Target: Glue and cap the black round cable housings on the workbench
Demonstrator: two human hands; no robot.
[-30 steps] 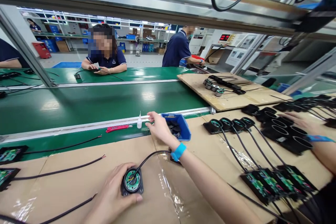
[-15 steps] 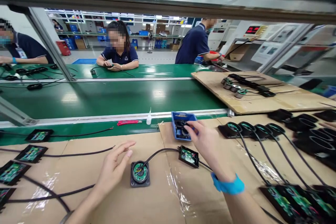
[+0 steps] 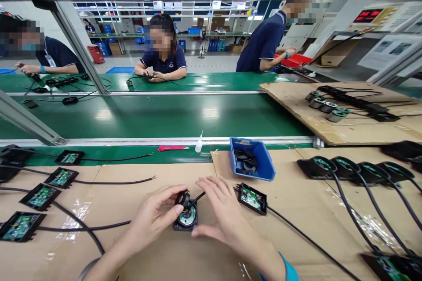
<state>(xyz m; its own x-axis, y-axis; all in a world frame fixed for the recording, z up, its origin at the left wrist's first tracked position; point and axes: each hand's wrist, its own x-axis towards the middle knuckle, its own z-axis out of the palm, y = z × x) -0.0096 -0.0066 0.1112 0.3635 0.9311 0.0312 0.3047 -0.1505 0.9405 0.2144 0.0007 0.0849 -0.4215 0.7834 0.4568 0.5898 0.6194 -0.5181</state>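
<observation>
My left hand [image 3: 158,213] pinches a small black round part [image 3: 182,198] between thumb and fingers. It is tilted over a black square-based housing [image 3: 187,218] with a round green circuit board inside. On the other side of that housing, my right hand [image 3: 222,206] is open, its thumb near the base's corner; whether it touches cannot be told. A black cable [image 3: 198,199] leaves the housing and passes behind my right fingers. Beyond them lies a black tray-like case with a green circuit board [image 3: 252,198].
A blue bin [image 3: 268,164] with black parts stands behind my right hand. Beside it are a small white bottle [image 3: 199,144] and a red utility knife [image 3: 171,148]. Cabled circuit-board cases [image 3: 39,196] lie left, black housings [image 3: 318,167] right. Co-workers sit and stand across the green bench.
My right hand has come from the blue bin to the housing. The black round part is now in my left hand, which has moved right over the housing. The view has shifted.
</observation>
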